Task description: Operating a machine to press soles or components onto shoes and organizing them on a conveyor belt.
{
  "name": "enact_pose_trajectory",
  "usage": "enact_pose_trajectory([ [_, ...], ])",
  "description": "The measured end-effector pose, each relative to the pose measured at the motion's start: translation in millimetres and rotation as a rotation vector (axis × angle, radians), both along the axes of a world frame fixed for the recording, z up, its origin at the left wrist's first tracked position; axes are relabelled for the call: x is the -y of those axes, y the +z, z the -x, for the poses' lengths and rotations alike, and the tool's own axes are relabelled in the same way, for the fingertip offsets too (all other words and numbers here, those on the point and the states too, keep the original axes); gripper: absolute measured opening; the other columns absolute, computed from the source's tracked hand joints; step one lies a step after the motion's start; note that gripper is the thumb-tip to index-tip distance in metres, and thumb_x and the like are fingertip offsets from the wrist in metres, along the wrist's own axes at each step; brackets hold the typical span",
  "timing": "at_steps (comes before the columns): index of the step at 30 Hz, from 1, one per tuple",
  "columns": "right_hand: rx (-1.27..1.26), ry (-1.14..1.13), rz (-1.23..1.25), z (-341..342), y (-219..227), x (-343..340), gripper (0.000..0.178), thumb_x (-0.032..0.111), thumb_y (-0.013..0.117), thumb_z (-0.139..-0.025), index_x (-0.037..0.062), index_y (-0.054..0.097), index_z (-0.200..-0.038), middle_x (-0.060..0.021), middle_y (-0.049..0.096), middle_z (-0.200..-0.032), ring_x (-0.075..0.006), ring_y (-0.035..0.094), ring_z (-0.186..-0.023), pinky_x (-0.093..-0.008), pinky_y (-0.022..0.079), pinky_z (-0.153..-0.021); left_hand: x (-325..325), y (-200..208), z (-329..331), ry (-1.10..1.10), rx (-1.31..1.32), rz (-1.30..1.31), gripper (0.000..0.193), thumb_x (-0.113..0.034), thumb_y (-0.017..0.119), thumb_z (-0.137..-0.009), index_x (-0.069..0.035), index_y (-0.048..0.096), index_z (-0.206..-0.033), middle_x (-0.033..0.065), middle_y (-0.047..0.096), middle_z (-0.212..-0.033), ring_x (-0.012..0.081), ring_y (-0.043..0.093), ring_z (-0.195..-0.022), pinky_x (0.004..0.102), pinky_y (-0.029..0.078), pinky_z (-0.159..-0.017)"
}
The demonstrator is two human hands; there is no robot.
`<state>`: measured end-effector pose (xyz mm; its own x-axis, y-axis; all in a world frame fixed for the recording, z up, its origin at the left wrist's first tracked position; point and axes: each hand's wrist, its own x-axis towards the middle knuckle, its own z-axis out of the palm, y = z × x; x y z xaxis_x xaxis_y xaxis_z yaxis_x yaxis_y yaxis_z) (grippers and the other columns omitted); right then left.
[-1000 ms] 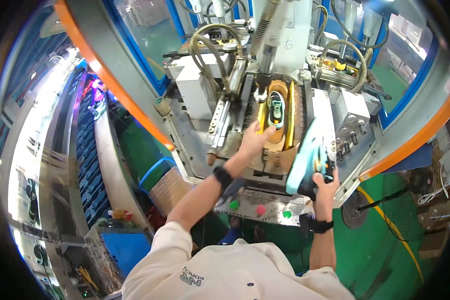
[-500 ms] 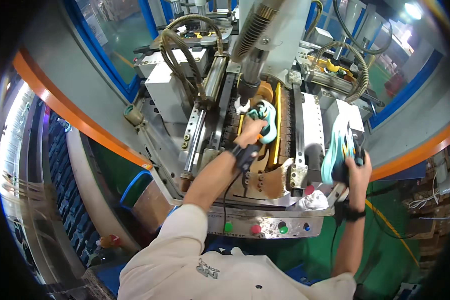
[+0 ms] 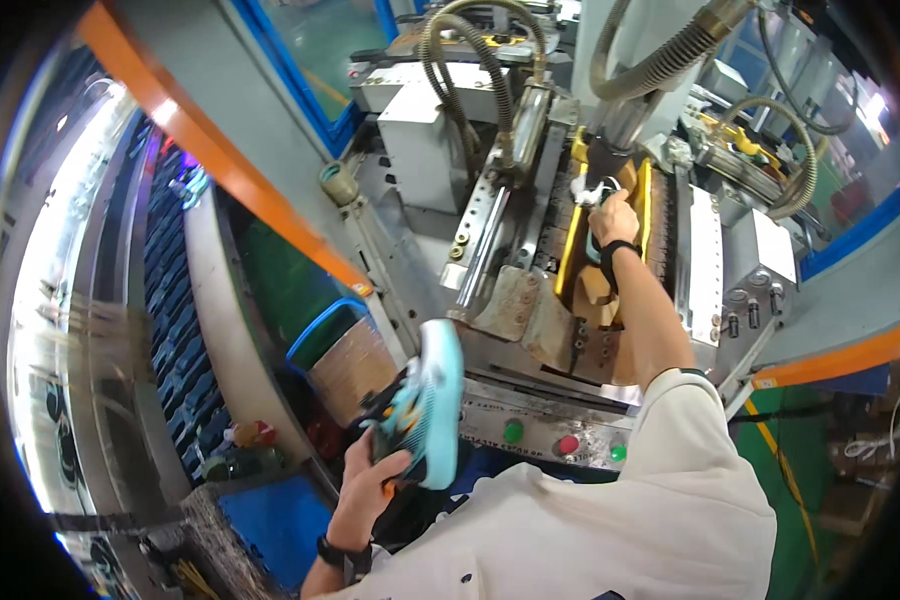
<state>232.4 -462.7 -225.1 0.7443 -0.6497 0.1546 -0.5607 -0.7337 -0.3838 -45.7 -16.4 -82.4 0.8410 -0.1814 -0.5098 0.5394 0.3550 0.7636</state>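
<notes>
My left hand (image 3: 363, 488) is closed around the heel end of a teal, white and black sneaker (image 3: 438, 415), held in front of the machine at my left. The sole edge faces right and its toe points up. My right hand (image 3: 615, 216) reaches into the trough between two yellow pads (image 3: 645, 195) of the pressing machine. Its fingers close on another teal sneaker (image 3: 592, 250), which the hand and wrist mostly hide. A white cloth-like piece (image 3: 582, 192) lies beside those fingers, under the dark press head (image 3: 606, 160).
Ribbed hoses (image 3: 670, 65) hang above the trough. Along the machine's front runs a panel with green and red buttons (image 3: 567, 444). An orange-edged guard (image 3: 220, 150) stands at left, with a dark conveyor (image 3: 175, 300) beyond. A cardboard piece (image 3: 355, 370) sits near a blue rim.
My left hand has come out of the trough with a sneaker, down to the left. My right hand has brought the other sneaker from the right side into the trough. The view has turned left.
</notes>
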Motion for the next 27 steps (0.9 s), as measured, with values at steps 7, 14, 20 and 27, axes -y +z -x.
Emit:
enact_pose_trajectory([
  [7,0.255,0.554,0.034,76,50,-65,0.058,0.025,0.066,-0.083,-0.0053,0.043,-0.126,-0.0298,0.063,-0.108,-0.0449,0.063,-0.093,-0.0482,0.052,-0.082,-47,-43,145,0.646,-0.017,-0.047,0.042,-0.004,0.066,-0.084,0.003,0.055,-0.124,0.0092,0.066,-0.109,0.0183,0.066,-0.097,0.0274,0.055,-0.082],
  [14,0.299,1.171,-0.137,279,-20,-217,0.004,0.005,0.06,-0.084,0.0027,0.061,-0.088,-0.014,0.06,-0.09,-0.0349,0.057,-0.089,-0.0436,0.047,-0.075,-40,-116,250,0.237,0.475,-1.176,0.038,-0.005,0.071,-0.081,-0.008,0.063,-0.118,0.0183,0.064,-0.107,0.0345,0.064,-0.096,0.0344,0.052,-0.076],
  [20,0.215,1.28,-0.228,268,-155,-216,0.009,0.003,0.057,-0.08,0.0036,0.06,-0.089,-0.0167,0.057,-0.092,-0.0389,0.052,-0.095,-0.0468,0.043,-0.086,-15,-36,289,0.889,-0.245,-0.01,0.028,-0.012,0.064,-0.092,0.01,0.059,-0.109,0.0056,0.063,-0.1,0.0095,0.061,-0.091,0.0244,0.052,-0.076],
  [27,0.272,1.142,-0.117,255,-110,-256,0.009,0.002,0.059,-0.085,0.0006,0.061,-0.093,-0.0143,0.057,-0.085,-0.0314,0.056,-0.081,-0.0384,0.048,-0.076,-68,-80,381,1.219,-0.234,-0.026,0.017,-0.012,0.068,-0.088,0.003,0.065,-0.096,0.0065,0.065,-0.088,0.013,0.063,-0.072,0.0246,0.049,-0.06],
])
